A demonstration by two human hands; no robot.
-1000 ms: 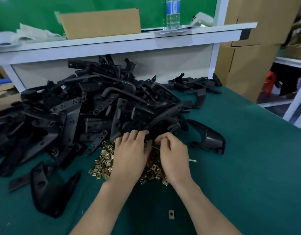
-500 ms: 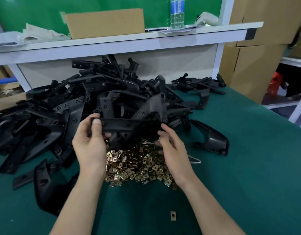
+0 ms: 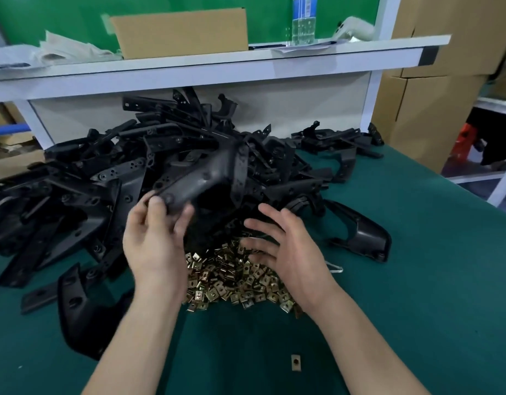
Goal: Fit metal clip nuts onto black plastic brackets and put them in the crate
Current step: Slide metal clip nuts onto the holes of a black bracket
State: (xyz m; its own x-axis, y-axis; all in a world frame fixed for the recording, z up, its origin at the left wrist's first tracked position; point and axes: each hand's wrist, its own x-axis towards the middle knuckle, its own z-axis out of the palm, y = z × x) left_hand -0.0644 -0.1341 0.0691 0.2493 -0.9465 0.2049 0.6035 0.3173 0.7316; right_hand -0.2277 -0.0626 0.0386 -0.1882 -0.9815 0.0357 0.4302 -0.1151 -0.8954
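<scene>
Even, fairly bright light falls from overhead, leaving only soft shadows under the forearms on the green table (image 3: pixel 431 295). The brass clip nuts (image 3: pixel 234 277) glint faintly. Motion blur smears the left hand (image 3: pixel 152 240) and the black bracket (image 3: pixel 200 181) it grips (the right hand (image 3: pixel 294 252) too, slightly). The white shelf (image 3: pixel 189 75) bows with wide-angle distortion.

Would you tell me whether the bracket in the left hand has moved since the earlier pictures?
Yes. The bracket has lifted up and away from the clip nut pile, and only the left hand grips it now.
</scene>
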